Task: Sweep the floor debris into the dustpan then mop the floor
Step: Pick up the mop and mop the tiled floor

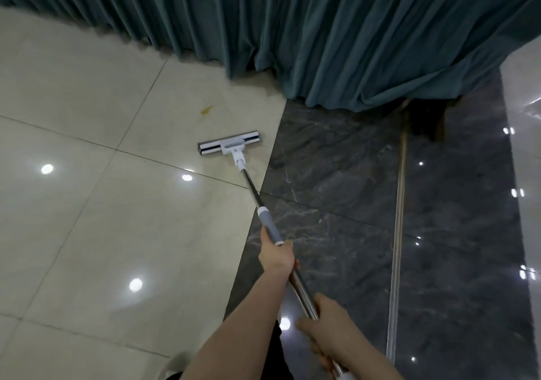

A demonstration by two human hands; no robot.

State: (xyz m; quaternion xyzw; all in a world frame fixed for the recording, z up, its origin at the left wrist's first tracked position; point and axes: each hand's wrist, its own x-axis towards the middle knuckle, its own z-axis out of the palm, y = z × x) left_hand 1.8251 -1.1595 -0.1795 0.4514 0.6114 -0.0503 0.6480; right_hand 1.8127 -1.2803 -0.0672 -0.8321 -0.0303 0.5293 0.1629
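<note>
Fingers of both my hands wrap the mop pole: left hand just below the grey grip, right hand nearer me. Beyond lie the pale floor, the curtain, the mop's head and a yellow speck.

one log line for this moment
phase: mopping | left hand: grips mop handle | right hand: grips handle | mop head: on beige tile

Lighting around me is dim and even. Ceiling lamps glare as white spots on the glossy floor. Wide-angle distortion bends the curtain edges; my right hand is motion-blurred.
</note>
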